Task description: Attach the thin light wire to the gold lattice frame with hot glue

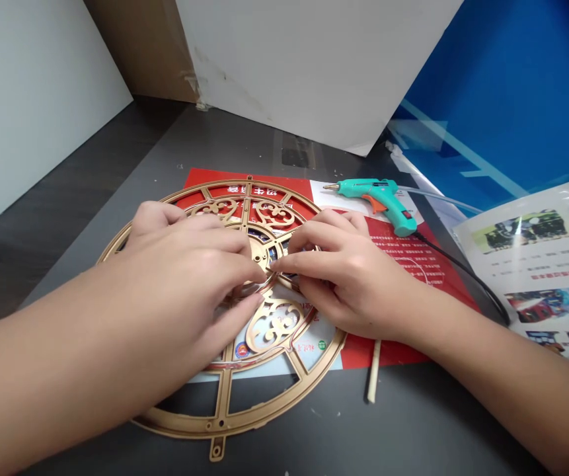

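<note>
Tabletop (225, 142), white boards (314, 66), blue panel (502, 86), gold wheel (225, 415)

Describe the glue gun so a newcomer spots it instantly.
Find the gold openwork wheel on the red sheet. Beyond its right rim lies the hot glue gun: the only teal object, with an orange trigger and a black cord from its grip.

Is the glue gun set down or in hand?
Set down: the teal glue gun lies on its side on the red printed sheet, untouched.
</note>
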{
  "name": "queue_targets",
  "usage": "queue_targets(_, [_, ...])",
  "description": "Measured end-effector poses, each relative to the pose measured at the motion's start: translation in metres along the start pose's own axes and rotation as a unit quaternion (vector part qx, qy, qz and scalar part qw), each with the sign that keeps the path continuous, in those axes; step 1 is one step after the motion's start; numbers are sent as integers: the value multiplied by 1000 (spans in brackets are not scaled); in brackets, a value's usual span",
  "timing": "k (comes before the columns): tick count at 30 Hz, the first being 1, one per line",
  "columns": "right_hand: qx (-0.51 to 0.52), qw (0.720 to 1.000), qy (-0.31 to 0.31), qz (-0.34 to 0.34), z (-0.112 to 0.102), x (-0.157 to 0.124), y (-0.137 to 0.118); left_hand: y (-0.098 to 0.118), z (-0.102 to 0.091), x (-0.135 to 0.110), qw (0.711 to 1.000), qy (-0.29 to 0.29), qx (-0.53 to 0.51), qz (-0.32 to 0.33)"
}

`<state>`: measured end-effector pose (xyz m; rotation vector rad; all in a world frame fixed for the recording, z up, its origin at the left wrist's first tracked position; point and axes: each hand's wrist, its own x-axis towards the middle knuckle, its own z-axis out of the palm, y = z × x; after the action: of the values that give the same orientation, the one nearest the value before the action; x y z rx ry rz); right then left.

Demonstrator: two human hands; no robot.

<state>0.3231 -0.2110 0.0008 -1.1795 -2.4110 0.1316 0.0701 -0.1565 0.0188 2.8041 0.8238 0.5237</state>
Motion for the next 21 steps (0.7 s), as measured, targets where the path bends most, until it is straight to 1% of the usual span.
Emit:
queue_targets(3, [23,1000,6,-20,0,-2,-1,2,0,-4,1000,1,12,-12])
queue_targets(5, [33,999,4,-25,0,-2,-1,1,1,-7,1000,-10,20,-14])
queue_targets(10, [30,999,-19,-11,-1,1,-3,-4,8,-9,998,34,40,24])
queue_targets(13, [28,999,-17,-11,-1,1,-3,-5,9,-8,999,12,27,23])
queue_targets(17, [25,1000,11,-9,0,-1,-2,-2,9,-8,995,58,52,69])
queue_targets(19, [24,999,27,-19,0,-2,-1,0,9,-7,993,59,66,84])
queue_targets(21, [28,999,32,-33,0,-2,0,0,8,-5,993,60,58,78])
